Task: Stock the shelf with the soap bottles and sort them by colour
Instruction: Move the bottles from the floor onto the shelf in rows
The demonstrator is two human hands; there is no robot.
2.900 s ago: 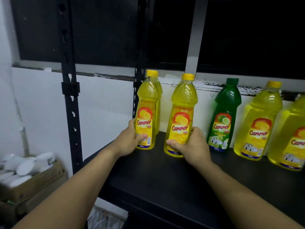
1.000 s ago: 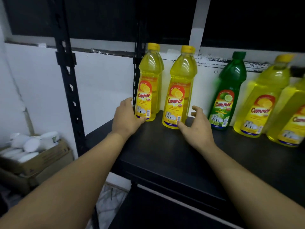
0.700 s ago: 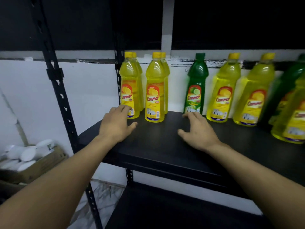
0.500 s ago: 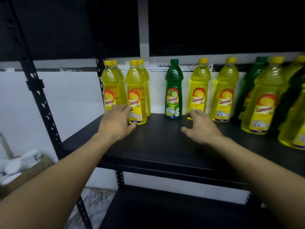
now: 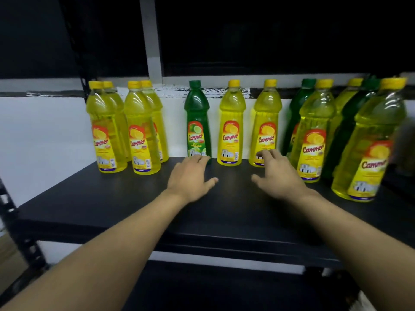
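Note:
Soap bottles stand along the back of a black shelf (image 5: 134, 212). At the left, several yellow bottles (image 5: 105, 131) are grouped two deep. A lone green bottle (image 5: 197, 122) stands beside two yellow bottles (image 5: 231, 124). Mixed green and yellow bottles (image 5: 314, 131) crowd the right end. My left hand (image 5: 190, 176) hovers open over the shelf, fingertips at the green bottle's base. My right hand (image 5: 278, 173) is open too, fingers in front of the second yellow bottle (image 5: 266, 124). Neither hand holds anything.
A black upright post (image 5: 13, 218) of the rack stands at the left edge. A lower black shelf (image 5: 202, 288) lies beneath. The white wall and a dark window with a grey frame (image 5: 150, 39) are behind the bottles.
Both hands let go of the two left yellow bottles and slid to the right along the shelf. The view also swung right, bringing more bottles into sight.

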